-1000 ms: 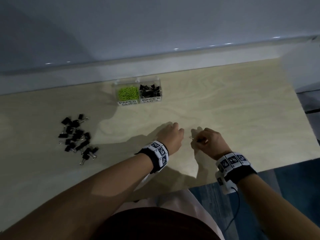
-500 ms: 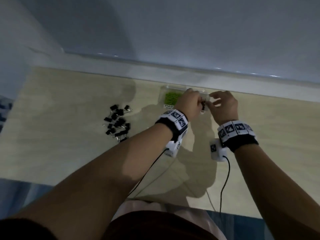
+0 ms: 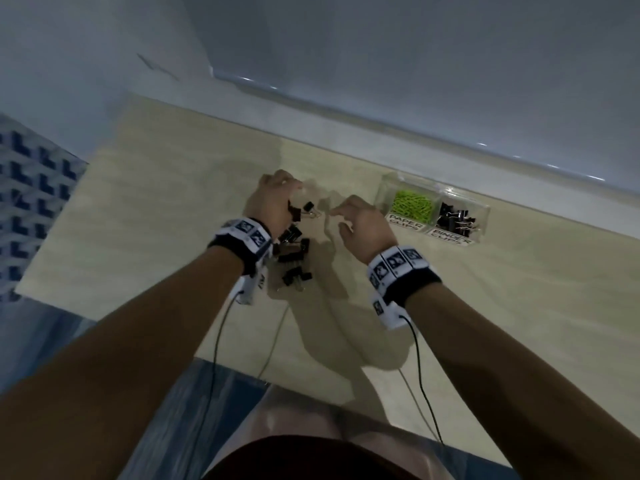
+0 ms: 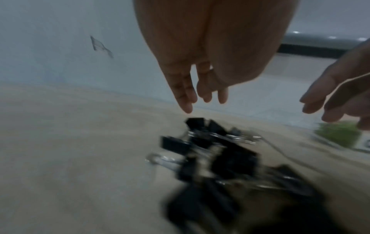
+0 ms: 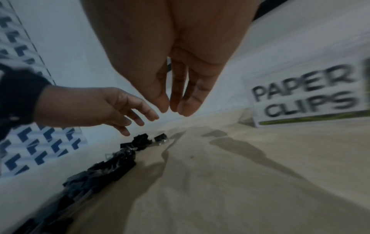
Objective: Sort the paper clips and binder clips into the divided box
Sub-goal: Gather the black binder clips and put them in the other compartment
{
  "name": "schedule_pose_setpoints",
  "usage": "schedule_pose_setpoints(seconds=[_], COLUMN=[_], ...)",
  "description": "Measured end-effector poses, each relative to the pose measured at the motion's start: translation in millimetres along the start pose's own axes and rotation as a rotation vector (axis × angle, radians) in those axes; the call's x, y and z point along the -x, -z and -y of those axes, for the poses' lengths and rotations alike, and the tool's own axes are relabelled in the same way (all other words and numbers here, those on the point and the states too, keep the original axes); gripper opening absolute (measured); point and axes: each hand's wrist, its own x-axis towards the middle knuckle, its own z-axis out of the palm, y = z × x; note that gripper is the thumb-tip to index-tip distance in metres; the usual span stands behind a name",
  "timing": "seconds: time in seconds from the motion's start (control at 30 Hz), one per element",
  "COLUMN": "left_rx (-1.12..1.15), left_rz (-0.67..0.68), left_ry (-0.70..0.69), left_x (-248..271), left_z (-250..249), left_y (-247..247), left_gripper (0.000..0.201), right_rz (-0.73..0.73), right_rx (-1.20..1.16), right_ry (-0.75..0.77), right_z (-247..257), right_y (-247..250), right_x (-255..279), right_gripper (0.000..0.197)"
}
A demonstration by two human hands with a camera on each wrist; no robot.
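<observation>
Both hands have come away from the clear plastic divided box (image 3: 483,216), where they were half a second ago, and now hang over the loose heap of black binder clips with silver wire handles (image 3: 292,251) lying on the pale wooden table (image 3: 519,306), well to the left of that box. Left hand (image 3: 273,202) hovers over the heap's far end with fingers straight and pointing down, touching nothing and holding nothing, as the left wrist view shows. Right hand (image 3: 360,220) sits between heap and box, fingers together and extended, also empty.

Inside the box, green paper clips (image 3: 414,206) fill the left cell labelled PAPER CLIPS, and black clips lie in the right cell labelled BINDER CLIPS.

From here the likely trouble is in the heap itself: the wire handles look interlocked, so lifting one clip may drag neighbours and scatter them toward the table's near edge. A hurried carry to the box could also drop a binder clip into the green cell, since the two cells share one wall.
</observation>
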Motion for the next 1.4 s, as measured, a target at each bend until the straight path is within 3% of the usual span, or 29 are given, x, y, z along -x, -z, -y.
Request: schedule_pose_setpoints(seconds=[0.1, 0.2, 0.3, 0.4, 0.5, 0.63, 0.7, 0.8, 0.9, 0.97, 1.1, 1.23, 1.4], left_rx=[-0.083, -0.188, -0.193, -0.109, 0.023, 0.194, 0.201, 0.144, 0.168, 0.169, 0.165, 0.196, 0.184], left_rz=[0.229, 0.327, 0.266, 0.188, 0.115, -0.023, 0.013, 0.109, 0.105, 0.070, 0.016, -0.003, 0.017], left_ry=[-0.140, -0.237, -0.263, -0.201, -0.094, 0.033, 0.029, 0.067, 0.116, 0.146, 0.239, 0.261, 0.239], left_x=[-7.8, -13.6, -14.9, -10.6, -0.8, 17.6, 26.5, 34.4, 37.9, 39.4, 39.2, 36.0, 34.6], left_z=[23.2, 26.1, 26.9, 37.9, 54.4, 70.2, 71.4, 66.4, 58.4, 53.4, 41.4, 33.9, 34.7], left_y=[9.4, 10.8, 12.6, 13.4, 14.5, 14.7, 10.7, 4.2, -0.4, -3.5, -7.7, -9.5, -11.0], left_gripper=[0.062, 0.052, 0.031, 0.026, 0.026, 0.029, 0.032, 0.024, 0.021, 0.025, 0.025, 0.010, 0.009], right_rz=[0.112, 0.202, 0.264, 0.272, 0.213, 0.083, 0.031, 0.105, 0.221, 0.230, 0.140, -0.005, -0.145], right_rx=[0.126, 0.254, 0.353, 0.364, 0.283, 0.139, 0.066, 0.098, 0.240, 0.322, 0.224, 0.042, 0.029], right_ry=[-0.017, -0.020, 0.013, 0.009, -0.084, -0.191, -0.194, -0.188, -0.232, -0.220, -0.279, -0.191, -0.419], right_z=[10.2, 15.7, 18.4, 15.1, 7.3, 0.1, 4.8, 16.2, 20.0, 17.4, 9.5, 6.9, 6.7], right_y=[-15.2, -27.5, -36.7, -39.9, -33.4, -23.8, -25.3, -31.5, -36.4, -39.3, -40.0, -35.2, -13.8], right_x=[-30.2, -50.6, -61.0, -63.2, -62.4, -62.7, -66.3, -73.1, -74.5, -72.7, -66.6, -54.9, -51.4], right_gripper=[0.044, 0.051, 0.048, 0.041, 0.022, 0.020, 0.023, 0.039, 0.056, 0.055, 0.035, 0.026, 0.037])
